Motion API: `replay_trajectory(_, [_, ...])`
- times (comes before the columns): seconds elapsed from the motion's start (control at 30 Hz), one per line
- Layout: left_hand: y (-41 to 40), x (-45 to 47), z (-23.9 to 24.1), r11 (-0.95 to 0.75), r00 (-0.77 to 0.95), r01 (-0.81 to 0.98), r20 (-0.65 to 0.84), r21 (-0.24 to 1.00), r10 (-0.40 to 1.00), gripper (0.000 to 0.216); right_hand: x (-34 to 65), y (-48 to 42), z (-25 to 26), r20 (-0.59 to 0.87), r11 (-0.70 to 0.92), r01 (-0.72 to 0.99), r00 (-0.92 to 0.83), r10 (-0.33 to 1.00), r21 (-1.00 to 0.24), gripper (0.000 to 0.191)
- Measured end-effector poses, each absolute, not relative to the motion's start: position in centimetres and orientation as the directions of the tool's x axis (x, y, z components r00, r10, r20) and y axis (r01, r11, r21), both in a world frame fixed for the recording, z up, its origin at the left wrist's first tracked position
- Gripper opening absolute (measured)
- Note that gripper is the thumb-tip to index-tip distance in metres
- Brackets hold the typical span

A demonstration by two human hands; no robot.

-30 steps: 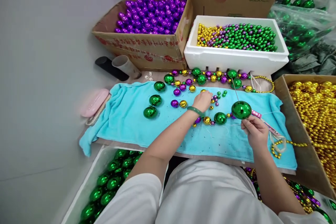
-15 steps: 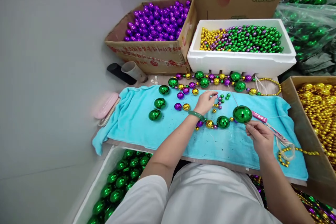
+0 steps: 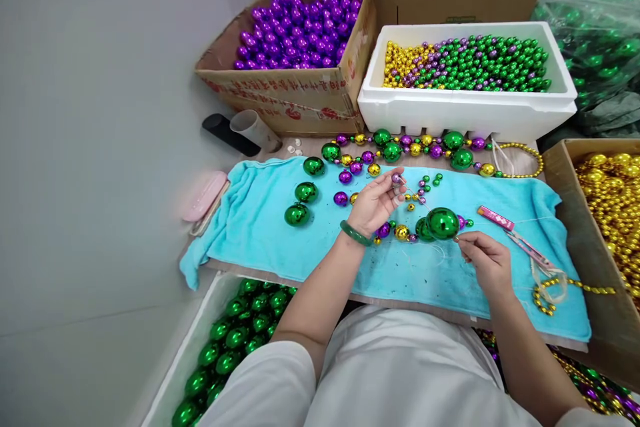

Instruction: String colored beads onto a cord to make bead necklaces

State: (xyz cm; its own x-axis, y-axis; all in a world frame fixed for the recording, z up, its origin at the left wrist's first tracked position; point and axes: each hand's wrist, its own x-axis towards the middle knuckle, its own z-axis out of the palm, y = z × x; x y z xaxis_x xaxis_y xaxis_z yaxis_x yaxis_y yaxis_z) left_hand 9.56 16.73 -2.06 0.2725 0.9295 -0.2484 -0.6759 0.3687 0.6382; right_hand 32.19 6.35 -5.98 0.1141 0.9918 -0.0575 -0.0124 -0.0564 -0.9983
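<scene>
Between the fingertips of my left hand [image 3: 374,203] is a small purple bead [image 3: 397,178]. A thin thread [image 3: 416,193] runs from these fingers to a large shiny green bead [image 3: 443,223]. My right hand [image 3: 486,259] is closed in a pinch just right of that bead, seemingly on the thread; its fingertips partly hide the spot. Under and beside the large bead lies a beaded strand with a gold bead [image 3: 401,232] and a purple bead [image 3: 383,230]. Small loose green beads [image 3: 427,179] rest on the towel between my hands.
A blue towel [image 3: 250,240] covers the table. Large green beads [image 3: 307,192] sit at left; scissors [image 3: 533,250] and a pink cutter [image 3: 495,217] lie right. Behind are a finished-looking bead string [image 3: 454,140], a purple-bead carton [image 3: 280,97] and a foam box [image 3: 465,103].
My left hand has turned palm up and now holds a small purple bead. My right hand and the large green bead have shifted left, and the thread now slants toward my left hand.
</scene>
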Motion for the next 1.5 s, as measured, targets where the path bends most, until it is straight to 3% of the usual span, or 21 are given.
replay_trajectory(0.5, [16.7, 9.0, -2.2, 0.296, 0.232, -0.603, -0.192, 0.741, 0.954, 0.021, 32.6, 6.6, -5.5, -0.075, -0.079, 0.03, 0.127, 0.989, -0.996, 0.009])
replay_trajectory(0.97, [16.4, 8.8, -2.2, 0.305, 0.244, -0.586, -0.196, 0.751, 0.95, 0.022, 32.6, 6.5, -5.6, -0.088, -0.094, 0.068, 0.088, 0.992, -0.993, 0.01])
replay_trajectory(1.2, [16.6, 8.0, -1.7, 0.183, 0.226, -0.282, -0.12, 0.942, 0.967, 0.025, 33.0, 6.8, -5.4, -0.112, -0.115, 0.122, 0.033, 0.993, -0.986, 0.011])
replay_trajectory(1.4, [16.6, 7.5, 0.1, 0.157, 0.402, -0.11, -0.101, 0.981, 0.91, 0.022, 30.7, 7.7, -5.5, -0.202, -0.201, -0.013, 0.022, 0.979, -0.979, 0.018])
replay_trajectory(1.5, [17.4, 6.9, -0.3, 0.031, 0.252, 0.069, -0.047, 0.997, 0.967, 0.02, 30.0, 8.0, -5.8, -0.213, -0.208, -0.083, 0.061, 0.975, -0.975, 0.019])
